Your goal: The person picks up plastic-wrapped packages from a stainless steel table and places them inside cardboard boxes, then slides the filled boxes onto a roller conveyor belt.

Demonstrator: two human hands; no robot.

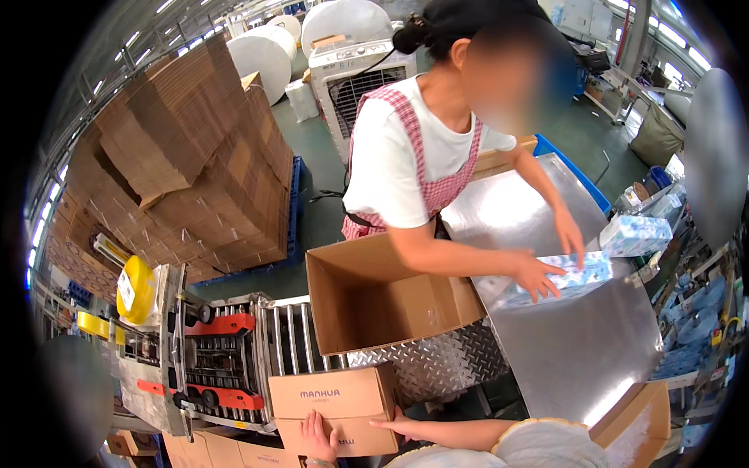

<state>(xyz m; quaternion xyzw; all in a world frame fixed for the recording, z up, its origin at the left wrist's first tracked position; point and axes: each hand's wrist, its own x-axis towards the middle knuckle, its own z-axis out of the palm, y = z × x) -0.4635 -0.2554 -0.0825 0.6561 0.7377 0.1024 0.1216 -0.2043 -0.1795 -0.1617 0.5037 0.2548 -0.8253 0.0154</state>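
A closed brown cardboard carton sits at the lower middle of the view, just on the wearer's side of a larger open cardboard carton. The wearer's left hand lies against the closed carton's near panel, fingers extended rather than wrapped around it. The right hand is at that carton's right edge, its thumb on the near panel; its other fingers are partly hidden, so I cannot tell how firmly it grips. The open carton stands over a roller conveyor, with diamond-plate metal at its lower right. To the left is a carton-sealing machine with red side guides and yellow tape rolls. Across from the wearer, a co-worker in a checked apron reaches over a steel table, both hands at a blue-and-white package; a similar package lies near it. Stacked brown cardboard stands on a blue pallet at the upper left.
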